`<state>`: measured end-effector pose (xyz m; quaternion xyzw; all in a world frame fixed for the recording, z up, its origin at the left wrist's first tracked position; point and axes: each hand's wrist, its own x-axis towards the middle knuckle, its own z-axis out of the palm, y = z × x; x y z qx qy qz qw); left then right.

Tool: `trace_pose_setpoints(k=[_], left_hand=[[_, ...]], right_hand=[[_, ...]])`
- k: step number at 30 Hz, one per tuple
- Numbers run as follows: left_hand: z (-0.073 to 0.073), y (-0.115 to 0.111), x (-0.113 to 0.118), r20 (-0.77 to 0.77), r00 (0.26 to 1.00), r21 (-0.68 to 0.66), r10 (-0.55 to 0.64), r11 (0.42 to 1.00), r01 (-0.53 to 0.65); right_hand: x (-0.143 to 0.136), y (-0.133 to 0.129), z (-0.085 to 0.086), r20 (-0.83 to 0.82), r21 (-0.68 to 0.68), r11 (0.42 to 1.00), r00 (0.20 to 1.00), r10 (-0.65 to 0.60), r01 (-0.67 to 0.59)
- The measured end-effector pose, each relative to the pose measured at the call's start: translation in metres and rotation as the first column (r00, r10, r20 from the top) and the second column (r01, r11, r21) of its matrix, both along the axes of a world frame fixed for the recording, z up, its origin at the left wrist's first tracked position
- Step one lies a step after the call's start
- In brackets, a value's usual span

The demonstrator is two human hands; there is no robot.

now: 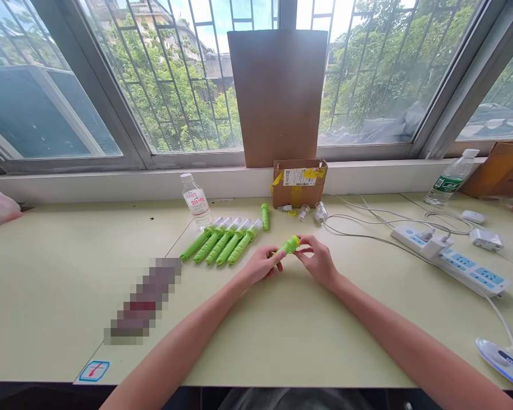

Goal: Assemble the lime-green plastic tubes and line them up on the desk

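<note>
My left hand [263,264] is wrapped round a green plastic handle [289,246], which lies tilted with its wider end toward the right. At that end is a yellow ring [296,241], pinched by the fingertips of my right hand [318,261]. The lower part of the handle is hidden in my left palm. Left of my hands, several green handles with clear tubular tops [224,242] lie side by side in a slanting row. Another green handle [265,217], without a clear top, lies farther back.
A small cardboard box [300,196] stands at the back, with a yellow ring [292,213] and clear plastic pieces [304,213] before it. Water bottles [196,203] stand left and right. A power strip [453,259] with cables is at right. A blurred patch [147,299] covers something at left.
</note>
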<state>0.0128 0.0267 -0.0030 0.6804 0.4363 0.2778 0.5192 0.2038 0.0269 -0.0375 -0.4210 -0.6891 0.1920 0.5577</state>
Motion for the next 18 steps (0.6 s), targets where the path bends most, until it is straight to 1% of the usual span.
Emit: trace_pose_setpoints(k=[6,10,13,18], left_hand=[[0.0032,-0.0022,-0.0009,-0.033,0.999,-0.055,-0.007,0.998,0.005],[0.0058,-0.003,-0.0022,-0.022,1.0,-0.043,0.009,0.999,-0.01],[0.0046,-0.0022,-0.0034,0.004,1.0,-0.046,0.011,0.999,-0.01],[-0.0013,0.0013,-0.0036,0.089,0.996,-0.071,0.033,0.997,-0.027]], right_hand=[[-0.0018,0.0004,0.0014,0.027,-0.019,1.0,1.0,0.012,-0.011],[-0.0032,-0.0009,0.0024,0.016,-0.01,1.0,1.0,0.016,-0.016],[-0.0038,-0.0026,0.0032,0.014,-0.002,1.0,1.0,0.013,-0.013],[-0.004,-0.0042,0.0035,0.024,-0.001,1.0,1.0,0.011,-0.011]])
